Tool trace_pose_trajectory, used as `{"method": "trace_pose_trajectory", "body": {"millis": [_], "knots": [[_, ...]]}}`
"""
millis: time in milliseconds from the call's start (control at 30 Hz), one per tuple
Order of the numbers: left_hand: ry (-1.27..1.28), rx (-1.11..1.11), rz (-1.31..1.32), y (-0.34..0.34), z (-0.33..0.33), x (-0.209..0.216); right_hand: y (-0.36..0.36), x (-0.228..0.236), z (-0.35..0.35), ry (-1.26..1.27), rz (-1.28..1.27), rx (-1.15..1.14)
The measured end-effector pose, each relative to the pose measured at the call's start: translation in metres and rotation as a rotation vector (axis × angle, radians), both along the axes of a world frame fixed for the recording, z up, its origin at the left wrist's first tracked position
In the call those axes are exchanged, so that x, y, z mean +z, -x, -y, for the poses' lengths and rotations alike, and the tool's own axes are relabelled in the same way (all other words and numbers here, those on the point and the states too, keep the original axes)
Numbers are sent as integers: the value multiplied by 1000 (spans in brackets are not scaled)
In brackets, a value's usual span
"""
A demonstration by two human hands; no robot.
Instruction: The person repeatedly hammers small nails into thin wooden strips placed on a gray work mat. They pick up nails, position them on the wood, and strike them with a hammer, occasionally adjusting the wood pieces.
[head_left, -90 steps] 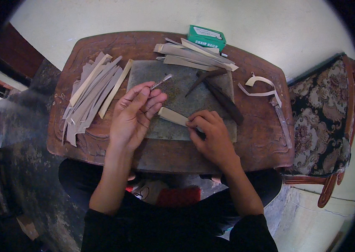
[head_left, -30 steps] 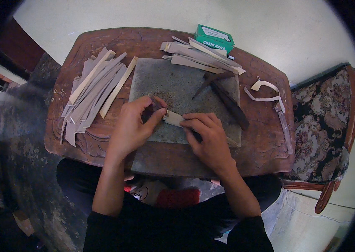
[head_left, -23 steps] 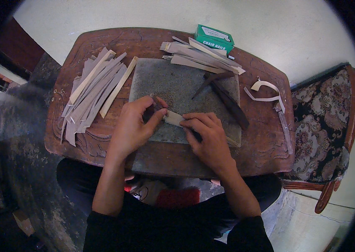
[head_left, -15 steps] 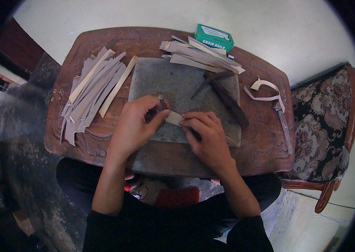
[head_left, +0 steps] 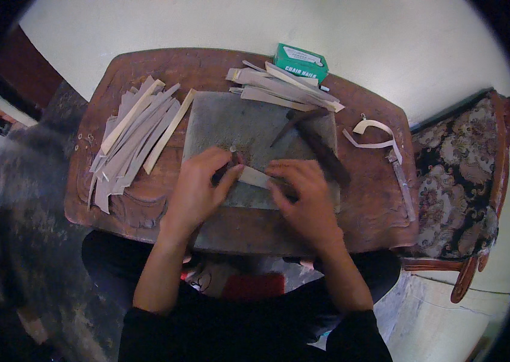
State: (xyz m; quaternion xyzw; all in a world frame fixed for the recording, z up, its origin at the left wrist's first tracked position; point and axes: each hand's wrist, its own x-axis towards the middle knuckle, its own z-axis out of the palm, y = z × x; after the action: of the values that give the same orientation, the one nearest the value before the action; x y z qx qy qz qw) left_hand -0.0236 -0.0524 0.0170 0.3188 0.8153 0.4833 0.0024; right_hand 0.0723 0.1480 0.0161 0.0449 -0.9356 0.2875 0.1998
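My left hand (head_left: pixel 202 180) is closed over the left part of the grey slab (head_left: pixel 219 117). Between its thumb and fingers is a short dark piece with a pale round end (head_left: pixel 233 148), too small to name. The same thumb presses the left end of a pale, flat strip (head_left: pixel 254 177). At the strip's other end is my right hand (head_left: pixel 305 190), its fingers bent and slightly blurred, the thumb underneath near the strip. A hammer (head_left: pixel 322 151) with a dark handle lies on the slab's right side, beyond my right hand.
On the carved wooden table (head_left: pixel 219 240), pale strips (head_left: pixel 140 136) are heaped at left, with another stack (head_left: pixel 282 90) at the back beside a green box (head_left: pixel 301 63). A curled strip (head_left: pixel 379 128) lies at right. A flower-patterned chair (head_left: pixel 457 181) stands beyond the table's right edge.
My right hand has shifted slightly right along the strip, and more of the strip shows between my hands. The whole view has tilted a little. My left hand keeps its pinch.
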Motion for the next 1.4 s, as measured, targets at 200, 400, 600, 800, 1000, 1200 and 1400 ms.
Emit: {"method": "trace_pose_trajectory", "body": {"millis": [200, 400, 600, 800, 1000, 1200, 1400], "knots": [[-63, -3, -75, -1, -2, -11, 4, 10, -50, -214, 99, -389], [-127, -13, -88, -3, -3, -15, 11, 1, -61, -309, 280, -434], [-151, -19, -89, -4, -2, -16, 8, 18, -56, 299, 337, -429], [-169, -21, -113, -3, -3, -21, -14, 85, -23, 480, 389, -305], [-201, -13, -93, -5, -4, -19, -26, 118, 6, 486, 335, -161], [-176, 12, -137, -6, -4, -21, -31, 131, 18, 291, 269, -125], [-172, 5, -111, -7, -5, -17, -27, 129, 19, 207, 214, -4]]}}
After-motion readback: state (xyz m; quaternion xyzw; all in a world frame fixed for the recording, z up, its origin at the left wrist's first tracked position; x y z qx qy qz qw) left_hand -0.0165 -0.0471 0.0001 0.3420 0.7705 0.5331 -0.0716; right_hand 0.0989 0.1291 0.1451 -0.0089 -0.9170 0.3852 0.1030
